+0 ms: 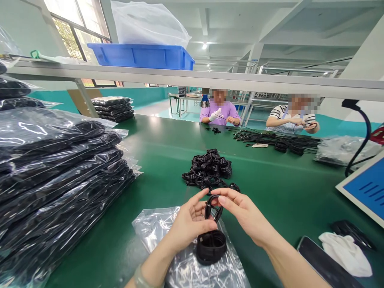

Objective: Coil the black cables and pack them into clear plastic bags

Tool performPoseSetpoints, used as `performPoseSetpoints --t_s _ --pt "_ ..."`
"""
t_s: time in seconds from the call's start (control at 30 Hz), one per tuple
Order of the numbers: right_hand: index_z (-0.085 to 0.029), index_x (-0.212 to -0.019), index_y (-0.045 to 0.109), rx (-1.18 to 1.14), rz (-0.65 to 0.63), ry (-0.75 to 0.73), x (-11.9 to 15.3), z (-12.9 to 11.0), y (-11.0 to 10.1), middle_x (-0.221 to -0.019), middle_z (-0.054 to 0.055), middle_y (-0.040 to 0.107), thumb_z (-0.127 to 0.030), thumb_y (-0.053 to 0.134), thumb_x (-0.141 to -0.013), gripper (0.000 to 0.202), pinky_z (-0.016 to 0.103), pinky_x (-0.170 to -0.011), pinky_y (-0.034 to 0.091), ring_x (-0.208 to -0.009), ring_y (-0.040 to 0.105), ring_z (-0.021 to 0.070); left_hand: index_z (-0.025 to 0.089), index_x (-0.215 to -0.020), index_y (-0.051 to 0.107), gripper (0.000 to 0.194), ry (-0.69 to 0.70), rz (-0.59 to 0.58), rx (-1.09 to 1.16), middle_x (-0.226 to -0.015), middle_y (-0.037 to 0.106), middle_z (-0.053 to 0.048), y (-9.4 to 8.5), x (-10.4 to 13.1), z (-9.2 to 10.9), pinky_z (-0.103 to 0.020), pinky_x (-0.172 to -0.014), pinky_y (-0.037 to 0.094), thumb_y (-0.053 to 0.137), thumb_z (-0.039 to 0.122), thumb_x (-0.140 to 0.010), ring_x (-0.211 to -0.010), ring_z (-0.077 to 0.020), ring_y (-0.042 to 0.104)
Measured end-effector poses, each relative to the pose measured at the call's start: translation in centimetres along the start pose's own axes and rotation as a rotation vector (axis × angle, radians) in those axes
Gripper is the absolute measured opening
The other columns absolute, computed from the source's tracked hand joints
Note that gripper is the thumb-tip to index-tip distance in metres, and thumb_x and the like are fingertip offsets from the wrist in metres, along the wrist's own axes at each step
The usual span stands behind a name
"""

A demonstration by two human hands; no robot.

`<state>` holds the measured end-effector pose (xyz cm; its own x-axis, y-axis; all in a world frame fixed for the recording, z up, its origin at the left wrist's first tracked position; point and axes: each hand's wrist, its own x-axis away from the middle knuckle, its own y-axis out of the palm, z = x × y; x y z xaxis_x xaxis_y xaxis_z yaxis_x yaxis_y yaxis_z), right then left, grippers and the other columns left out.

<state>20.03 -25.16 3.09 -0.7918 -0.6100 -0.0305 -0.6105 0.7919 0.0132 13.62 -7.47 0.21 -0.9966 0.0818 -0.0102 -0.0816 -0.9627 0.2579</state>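
Observation:
A small coiled black cable [208, 211] is held upright between my two hands. My left hand [192, 218] has its thumb and fingers around the coil's left side and lower edge. The thumb and fingers of my right hand [240, 208] pinch the coil at its top right. Just below, more coiled black cables [211, 249] rest stacked on a clear plastic bag [177, 264], which lies flat on the table. Beyond my fingertips sits a heap of coiled black cables [211, 166].
Bagged black cables [63, 172] are piled high at left. A phone [324, 260], white cloth [345, 252] and blue device [367, 188] stand at right. Loose cables [270, 138] lie before two co-workers across the green table [156, 152]. A shelf [210, 78] spans overhead, carrying a blue tray [144, 56].

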Motion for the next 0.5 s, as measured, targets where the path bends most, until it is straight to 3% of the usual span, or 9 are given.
performPoseSetpoints --t_s 0.07,0.13,0.2,0.37,0.5 --pt "-0.025 -0.115 0.065 -0.056 -0.050 -0.009 0.0 -0.1 -0.1 -0.103 0.003 0.071 -0.047 0.057 -0.096 0.030 0.032 -0.094 0.046 -0.099 0.062 0.0191 0.019 -0.136 0.056 0.061 -0.071 -0.101 0.136 -0.108 0.069 -0.012 -0.2 0.1 0.4 -0.033 -0.081 0.055 0.073 0.044 -0.083 -0.089 -0.0211 0.069" --pt "-0.026 -0.116 0.063 -0.055 -0.103 -0.015 0.2 -0.1 0.0 -0.101 0.002 0.070 -0.046 0.052 -0.099 0.029 0.031 -0.088 0.048 -0.092 0.062 0.0171 0.017 -0.129 0.060 0.048 -0.133 -0.187 0.240 -0.109 0.069 -0.014 -0.3 0.3 0.8 -0.034 -0.082 0.056 0.060 0.048 -0.092 -0.092 -0.0234 0.072" --pt "-0.027 -0.118 0.060 -0.005 -0.122 -0.037 0.3 -0.1 0.1 -0.103 0.003 0.067 -0.046 0.046 -0.101 0.029 0.031 -0.082 0.050 -0.089 0.061 0.0169 0.019 -0.131 0.057 0.051 -0.153 -0.239 0.303 -0.111 0.069 -0.014 -0.4 0.4 0.9 -0.033 -0.084 0.056 0.066 0.047 -0.089 -0.095 -0.0253 0.073" --pt "-0.030 -0.111 0.061 0.358 0.066 -0.251 1.0 -0.7 0.1 -0.113 0.003 0.056 -0.037 0.053 -0.099 0.017 0.034 -0.087 0.046 -0.097 0.053 0.0191 0.033 -0.143 0.044 0.085 -0.100 -0.212 0.344 -0.108 0.068 -0.006 -0.6 0.4 0.4 -0.032 -0.082 0.057 0.086 0.039 -0.070 -0.087 -0.0225 0.074" --pt "-0.029 -0.103 0.065 0.501 -0.050 -0.218 1.6 -1.4 0.1 -0.101 0.003 0.055 -0.032 0.050 -0.099 0.015 0.034 -0.084 0.045 -0.094 0.053 0.0193 0.030 -0.133 0.054 0.074 -0.065 -0.211 0.308 -0.110 0.065 -0.005 -0.7 0.3 0.0 -0.027 -0.072 0.056 0.088 0.032 -0.068 -0.078 -0.0175 0.072"
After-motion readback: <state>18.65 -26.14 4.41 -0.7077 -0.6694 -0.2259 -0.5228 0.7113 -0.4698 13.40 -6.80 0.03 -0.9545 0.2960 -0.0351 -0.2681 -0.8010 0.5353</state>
